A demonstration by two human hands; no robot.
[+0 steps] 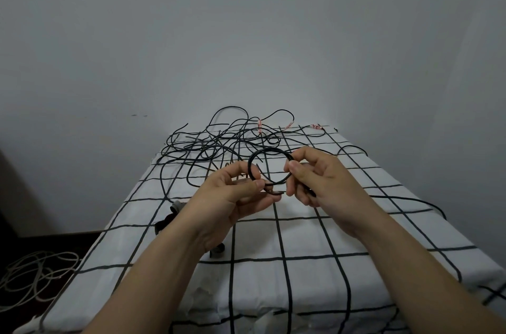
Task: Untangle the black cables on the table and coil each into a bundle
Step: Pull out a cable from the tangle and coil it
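Black cables [216, 142] lie in a loose tangle at the far end of the table [301, 265], which is covered by a white cloth with a black grid. Above the middle of the table, one cable is bent into a small loop [269, 166] held between both hands. The left hand [235, 194] pinches the loop's lower part between thumb and fingers; the right hand [317, 177] pinches its right side. Pale cables [32, 276] lie on the dark floor at left.

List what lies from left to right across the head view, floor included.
Pale cable heap on the floor → left hand → small black cable coil held between both hands → right hand → loose black cable trailing off the table's right edge.
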